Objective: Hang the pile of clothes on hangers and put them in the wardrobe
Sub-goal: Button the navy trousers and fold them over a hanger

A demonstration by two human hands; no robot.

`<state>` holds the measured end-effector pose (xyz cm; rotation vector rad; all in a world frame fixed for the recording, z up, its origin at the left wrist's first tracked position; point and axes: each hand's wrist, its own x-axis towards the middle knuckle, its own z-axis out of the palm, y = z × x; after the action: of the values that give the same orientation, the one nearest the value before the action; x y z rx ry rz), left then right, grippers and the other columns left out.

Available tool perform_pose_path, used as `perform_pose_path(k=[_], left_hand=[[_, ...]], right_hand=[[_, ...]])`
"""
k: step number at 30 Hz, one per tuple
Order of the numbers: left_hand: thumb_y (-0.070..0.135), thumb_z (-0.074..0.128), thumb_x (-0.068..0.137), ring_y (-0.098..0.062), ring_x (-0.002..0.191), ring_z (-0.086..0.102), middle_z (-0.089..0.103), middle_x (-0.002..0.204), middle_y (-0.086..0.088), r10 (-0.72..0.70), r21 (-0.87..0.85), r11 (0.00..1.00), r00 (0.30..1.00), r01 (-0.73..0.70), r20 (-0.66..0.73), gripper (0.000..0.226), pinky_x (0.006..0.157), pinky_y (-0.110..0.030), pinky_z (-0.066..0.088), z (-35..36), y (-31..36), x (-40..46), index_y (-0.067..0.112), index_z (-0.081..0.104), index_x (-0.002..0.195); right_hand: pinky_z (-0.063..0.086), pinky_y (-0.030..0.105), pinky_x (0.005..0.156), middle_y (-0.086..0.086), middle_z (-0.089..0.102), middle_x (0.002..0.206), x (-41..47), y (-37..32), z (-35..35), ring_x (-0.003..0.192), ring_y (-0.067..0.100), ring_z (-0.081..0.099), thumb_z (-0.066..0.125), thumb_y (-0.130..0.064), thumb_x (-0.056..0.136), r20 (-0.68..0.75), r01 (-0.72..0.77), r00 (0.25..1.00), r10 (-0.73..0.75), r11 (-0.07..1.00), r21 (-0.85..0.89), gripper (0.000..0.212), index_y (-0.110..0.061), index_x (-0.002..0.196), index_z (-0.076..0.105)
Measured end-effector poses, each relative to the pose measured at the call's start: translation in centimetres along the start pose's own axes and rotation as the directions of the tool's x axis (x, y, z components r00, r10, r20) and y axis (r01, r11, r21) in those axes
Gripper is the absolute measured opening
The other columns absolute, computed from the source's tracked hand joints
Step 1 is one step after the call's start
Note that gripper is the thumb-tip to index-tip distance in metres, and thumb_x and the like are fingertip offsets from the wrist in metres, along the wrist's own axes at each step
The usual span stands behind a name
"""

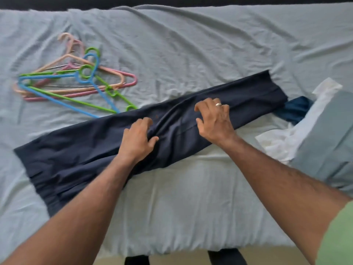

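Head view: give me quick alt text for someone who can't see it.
Both hands, left hand and right hand, press with curled fingers on dark navy trousers laid flat across a bed sheet. A heap of coloured plastic hangers lies beyond the trousers to the left; more clothes sit at the right.
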<state>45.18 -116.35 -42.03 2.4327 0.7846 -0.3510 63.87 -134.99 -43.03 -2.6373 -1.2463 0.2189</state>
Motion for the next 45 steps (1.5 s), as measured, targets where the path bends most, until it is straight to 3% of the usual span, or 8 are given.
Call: perform_pose_path(k=[8,16,21,27,32,37,41,45], left_hand=[[0.073,0.049,0.071,-0.028,0.099,0.061,0.062,0.108,0.0,0.042,0.315,0.947,0.995,-0.067,0.086,0.073,0.076,-0.043,0.044,-4.7,-15.2,-16.2,0.019,0.056,0.119],[0.084,0.059,0.054,-0.025,0.082,0.051,0.05,0.093,0.001,-0.025,0.45,0.891,0.985,-0.056,0.173,0.081,0.07,-0.042,0.04,-2.8,-20.9,-26.7,0.022,0.052,0.106],[0.037,0.068,0.066,-0.024,0.079,0.062,0.06,0.083,0.007,-0.245,0.027,0.969,0.962,0.244,0.123,0.025,0.07,-0.039,0.047,-2.7,-23.8,-29.2,0.026,0.063,0.089],[-0.008,0.076,0.081,-0.006,0.059,0.062,0.065,0.064,0.004,-0.327,-0.671,0.59,0.893,0.449,0.31,0.012,0.053,-0.015,0.048,-11.3,-27.3,-26.0,-0.003,0.07,0.089],[0.006,0.083,0.063,-0.014,0.064,0.067,0.07,0.073,-0.005,-0.43,-0.787,0.483,0.887,0.385,0.17,0.028,0.055,-0.024,0.054,-16.9,-30.7,-20.5,0.005,0.069,0.088],[0.005,0.07,0.092,-0.011,0.07,0.067,0.072,0.082,-0.002,-0.637,-0.868,0.387,0.771,0.312,-0.007,0.014,0.062,-0.023,0.055,-16.6,-32.3,-14.1,0.015,0.061,0.09],[0.023,0.056,0.102,-0.022,0.087,0.06,0.063,0.101,-0.01,-0.732,-0.781,0.484,0.672,0.395,-0.114,0.01,0.074,-0.034,0.048,-13.1,-33.1,-11.0,0.018,0.05,0.096],[0.033,0.043,0.106,-0.025,0.093,0.052,0.056,0.105,-0.006,-0.765,-0.672,0.565,0.608,0.479,-0.211,0.022,0.082,-0.035,0.039,-11.4,-32.1,-10.5,0.012,0.047,0.113]], right_hand=[[0.03,0.052,0.098,-0.006,0.043,0.144,-2.1,-15.8,2.8,0.132,0.022,0.039,0.074,-0.034,0.071,0.322,0.322,0.885,-0.336,0.942,0.097,0.053,-0.031,0.121,0.055],[0.027,0.054,0.096,-0.013,0.062,0.122,-3.0,-21.7,4.3,0.12,0.017,0.053,0.071,-0.037,0.079,0.408,0.447,0.798,-0.445,0.889,0.095,0.03,-0.036,0.109,0.069],[0.023,0.05,0.097,-0.009,0.07,0.098,-2.6,-23.1,4.5,0.101,0.018,0.062,0.064,-0.029,0.09,0.342,0.375,0.86,-0.379,0.923,0.08,0.012,-0.028,0.101,0.07],[0.045,0.046,0.086,-0.004,0.068,0.092,0.3,-23.2,4.3,0.092,0.024,0.064,0.053,-0.036,0.097,0.336,0.349,0.851,-0.404,0.912,0.214,0.017,-0.025,0.1,0.065],[0.052,0.046,0.085,0.002,0.07,0.1,3.7,-23.7,4.1,0.095,0.028,0.065,0.054,-0.039,0.1,0.307,0.168,0.91,-0.278,0.925,0.34,0.016,-0.026,0.104,0.06],[0.05,0.046,0.09,0.01,0.07,0.108,7.6,-24.2,4.8,0.102,0.035,0.063,0.06,-0.042,0.098,0.377,0.044,0.918,-0.127,0.974,0.221,0.019,-0.026,0.109,0.058],[0.037,0.049,0.102,0.006,0.066,0.119,9.5,-22.2,5.4,0.119,0.032,0.056,0.06,-0.044,0.096,0.603,0.009,0.797,0.041,0.997,-0.08,0.025,-0.026,0.114,0.063],[0.044,0.045,0.093,0.014,0.067,0.118,9.1,-19.8,5.5,0.113,0.037,0.059,0.052,-0.044,0.101,0.551,0.073,0.831,-0.075,0.997,0.027,0.026,-0.023,0.113,0.062]])
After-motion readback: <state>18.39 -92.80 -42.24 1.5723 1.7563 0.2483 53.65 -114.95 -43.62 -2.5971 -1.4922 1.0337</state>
